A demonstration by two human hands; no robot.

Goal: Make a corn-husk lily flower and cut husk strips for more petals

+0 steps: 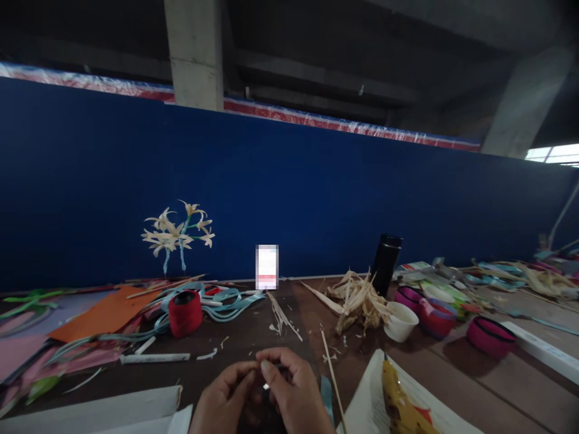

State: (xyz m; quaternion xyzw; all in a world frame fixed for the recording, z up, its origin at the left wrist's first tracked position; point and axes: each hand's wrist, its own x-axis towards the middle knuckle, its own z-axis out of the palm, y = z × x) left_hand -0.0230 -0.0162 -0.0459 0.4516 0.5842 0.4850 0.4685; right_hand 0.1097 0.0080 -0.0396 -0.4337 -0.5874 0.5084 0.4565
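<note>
My left hand (pixel 230 392) and my right hand (pixel 292 389) meet at the near edge of the dark tabletop, fingertips pinched close together. Whatever lies between them is too small or hidden to name; a tiny bright spot shows below the fingers. Beyond the hands lies a bundle of thin pale husk strips (pixel 281 313). A thin stick (pixel 332 377) and a blue-grey strip (pixel 326 398) lie just right of my right hand. To the left are a white tube (pixel 156 358) and a red spool of thread (pixel 184 314).
Pale husk flowers (pixel 174 232) on blue stems stand before the blue partition (pixel 289 193). Dried husks (pixel 357 301), a white cup (pixel 400 322), a black bottle (pixel 386 265) and a magenta roll (pixel 491 337) are at right. Orange paper (pixel 106 313) lies left; a yellow banana-like object (pixel 402 398) rests on printed paper (pixel 368 401).
</note>
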